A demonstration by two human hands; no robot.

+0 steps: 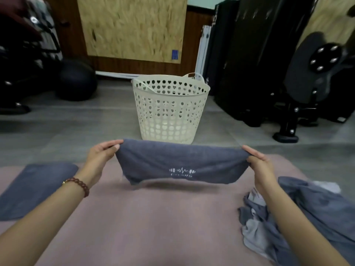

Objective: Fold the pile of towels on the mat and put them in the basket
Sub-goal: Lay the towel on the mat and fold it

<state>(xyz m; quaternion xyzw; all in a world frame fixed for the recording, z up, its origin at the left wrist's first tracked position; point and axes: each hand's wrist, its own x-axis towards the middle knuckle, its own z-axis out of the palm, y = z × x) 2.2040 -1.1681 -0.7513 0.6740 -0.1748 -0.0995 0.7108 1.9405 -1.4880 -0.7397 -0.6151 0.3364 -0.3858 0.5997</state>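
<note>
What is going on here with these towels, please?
A person is folding towels. The left hand and the right hand each pinch one upper end of a grey towel, held stretched above the pink mat. One folded towel lies on the mat at the left, and a crumpled pile lies at the right. The cream basket stands beyond the mat.

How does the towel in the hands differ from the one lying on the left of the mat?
The held towel hangs in the air, pinched at its top corners by the left hand and right hand; the flat towel lies on the mat, untouched. The held towel sags; the flat towel is a neat rectangle. The held towel shows a white logo; the flat towel shows none. Both are grey-blue.
</note>
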